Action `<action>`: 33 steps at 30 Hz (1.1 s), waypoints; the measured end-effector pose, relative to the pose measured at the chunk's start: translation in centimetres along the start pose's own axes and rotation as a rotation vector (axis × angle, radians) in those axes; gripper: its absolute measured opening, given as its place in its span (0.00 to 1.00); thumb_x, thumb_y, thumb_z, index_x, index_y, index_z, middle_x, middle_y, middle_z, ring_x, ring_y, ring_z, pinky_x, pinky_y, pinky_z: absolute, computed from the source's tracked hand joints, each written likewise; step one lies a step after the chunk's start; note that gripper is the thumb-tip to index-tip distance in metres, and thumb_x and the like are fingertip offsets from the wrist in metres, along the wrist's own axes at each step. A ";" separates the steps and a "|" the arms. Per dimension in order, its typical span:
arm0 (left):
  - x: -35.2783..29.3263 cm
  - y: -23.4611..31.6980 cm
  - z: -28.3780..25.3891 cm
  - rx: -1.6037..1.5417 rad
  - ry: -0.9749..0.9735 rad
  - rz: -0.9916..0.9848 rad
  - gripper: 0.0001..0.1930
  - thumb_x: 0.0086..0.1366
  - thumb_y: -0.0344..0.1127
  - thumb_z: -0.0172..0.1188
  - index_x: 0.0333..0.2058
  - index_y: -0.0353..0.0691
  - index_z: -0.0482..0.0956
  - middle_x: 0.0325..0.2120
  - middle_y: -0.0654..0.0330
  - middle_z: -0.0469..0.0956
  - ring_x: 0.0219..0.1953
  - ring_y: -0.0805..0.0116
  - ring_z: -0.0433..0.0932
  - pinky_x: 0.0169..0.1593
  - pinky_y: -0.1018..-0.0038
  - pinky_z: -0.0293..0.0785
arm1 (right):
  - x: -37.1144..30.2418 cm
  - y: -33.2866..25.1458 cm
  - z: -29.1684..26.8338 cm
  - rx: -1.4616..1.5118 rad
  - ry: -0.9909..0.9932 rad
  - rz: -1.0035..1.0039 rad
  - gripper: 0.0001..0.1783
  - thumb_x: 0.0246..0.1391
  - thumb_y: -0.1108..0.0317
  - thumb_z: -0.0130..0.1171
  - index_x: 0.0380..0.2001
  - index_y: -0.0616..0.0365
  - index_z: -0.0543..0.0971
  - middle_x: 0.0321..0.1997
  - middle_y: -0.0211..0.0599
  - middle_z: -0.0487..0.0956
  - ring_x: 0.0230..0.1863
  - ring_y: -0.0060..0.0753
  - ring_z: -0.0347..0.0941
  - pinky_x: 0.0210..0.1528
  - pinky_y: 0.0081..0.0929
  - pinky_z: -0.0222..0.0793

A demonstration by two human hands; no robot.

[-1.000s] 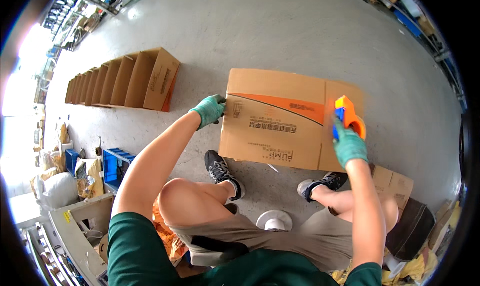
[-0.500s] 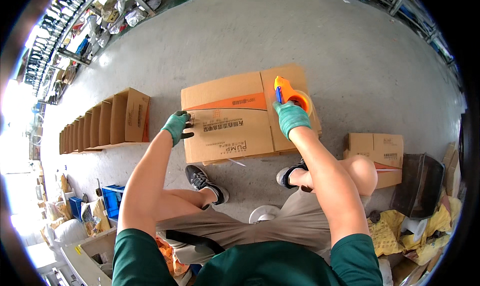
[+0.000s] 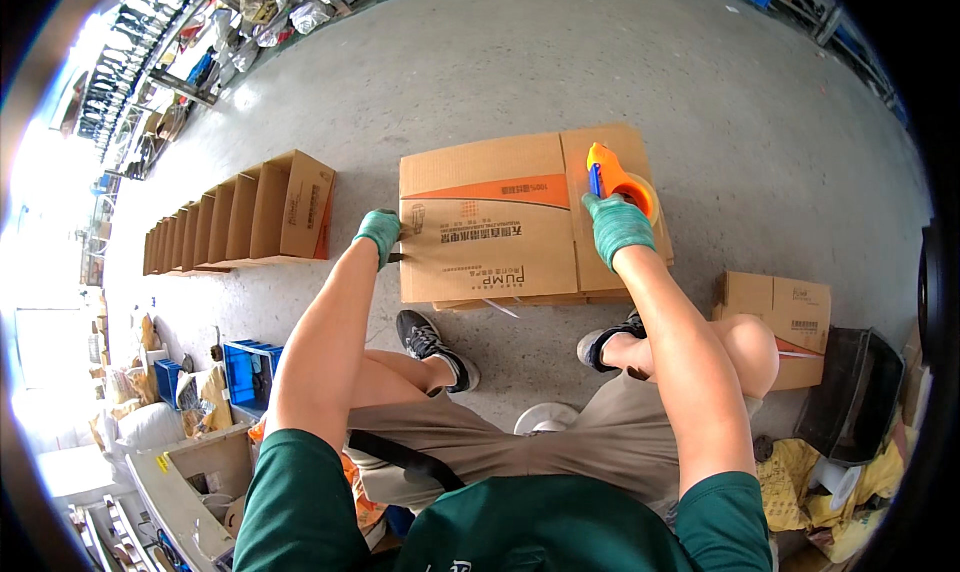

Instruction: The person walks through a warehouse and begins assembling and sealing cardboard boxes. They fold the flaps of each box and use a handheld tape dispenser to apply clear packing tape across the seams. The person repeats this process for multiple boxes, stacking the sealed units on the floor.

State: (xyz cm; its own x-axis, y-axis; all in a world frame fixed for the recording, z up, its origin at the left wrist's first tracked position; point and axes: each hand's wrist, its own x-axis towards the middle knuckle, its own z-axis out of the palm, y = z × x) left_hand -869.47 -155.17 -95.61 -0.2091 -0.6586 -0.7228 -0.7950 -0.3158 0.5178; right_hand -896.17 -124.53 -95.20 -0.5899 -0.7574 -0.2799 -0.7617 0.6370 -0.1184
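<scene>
Flattened cardboard boxes lie stacked on the floor before me; the top flat cardboard box (image 3: 487, 242) is brown with an orange band and dark print. My left hand (image 3: 379, 234), in a green glove with dark fingertips, is closed at its left edge, its fingers partly hidden there. In my right hand (image 3: 618, 228), also gloved, is an orange tape dispenser (image 3: 617, 179) with a blue part and a roll of tape. It is held over the box's right flap. A thin pale strip (image 3: 502, 309) sticks out at the stack's near edge.
Several open boxes (image 3: 305, 207) stand in a row on the left. At the right are a closed carton (image 3: 777, 317), a black bin (image 3: 852, 397) and yellow sacks (image 3: 790, 482). A blue crate (image 3: 250, 372) and a white stool (image 3: 546, 418) are nearer me. Shelving lines the far left.
The scene has shifted rightward in the view. My left hand's fingers, spread over the box's left edge before, are now drawn in at that edge. My right hand still holds the tape dispenser.
</scene>
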 end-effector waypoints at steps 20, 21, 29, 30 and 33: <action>-1.2 1.1 -11.6 -0.735 0.209 0.733 0.14 0.61 0.22 0.52 0.45 0.37 0.77 0.36 0.59 0.81 0.33 0.68 0.80 0.39 0.71 0.80 | -0.1 5.3 3.5 1.325 0.230 0.719 0.23 0.58 0.55 0.60 0.50 0.60 0.75 0.44 0.42 0.82 0.44 0.40 0.79 0.45 0.40 0.75; -0.8 0.1 -13.2 -0.699 0.239 0.730 0.15 0.62 0.21 0.51 0.46 0.37 0.77 0.37 0.59 0.81 0.35 0.67 0.81 0.40 0.71 0.80 | -0.7 4.5 3.8 0.915 0.109 0.527 0.23 0.58 0.56 0.60 0.53 0.54 0.75 0.46 0.44 0.82 0.46 0.45 0.79 0.48 0.42 0.75; -1.6 -1.6 -14.0 -0.706 0.142 0.772 0.21 0.57 0.17 0.51 0.50 0.35 0.76 0.41 0.60 0.80 0.41 0.66 0.79 0.49 0.71 0.77 | -4.7 -2.9 -12.6 0.135 0.413 -0.112 0.32 0.54 0.62 0.62 0.63 0.47 0.69 0.58 0.45 0.75 0.61 0.56 0.70 0.59 0.48 0.70; -1.3 -1.9 -14.6 -0.681 0.119 0.794 0.21 0.57 0.17 0.52 0.50 0.36 0.77 0.43 0.61 0.80 0.42 0.68 0.79 0.51 0.72 0.75 | -4.6 -3.4 -13.9 0.167 0.661 -0.292 0.34 0.53 0.63 0.63 0.64 0.48 0.67 0.61 0.45 0.73 0.64 0.57 0.67 0.61 0.50 0.69; -0.5 -2.9 -15.4 -0.559 0.134 0.807 0.23 0.54 0.17 0.51 0.50 0.35 0.76 0.44 0.60 0.80 0.45 0.66 0.78 0.54 0.70 0.74 | -3.0 -7.1 -18.0 -0.079 0.877 -0.388 0.37 0.52 0.66 0.63 0.66 0.51 0.65 0.69 0.44 0.62 0.70 0.63 0.55 0.67 0.54 0.61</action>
State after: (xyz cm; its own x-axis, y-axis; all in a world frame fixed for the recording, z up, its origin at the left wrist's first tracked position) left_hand -858.33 -164.40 -89.67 -0.4762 -0.8792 -0.0183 -0.0520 0.0073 0.9986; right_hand -893.79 -129.38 -76.36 -0.2593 -0.7713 0.5813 -0.9429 0.3325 0.0206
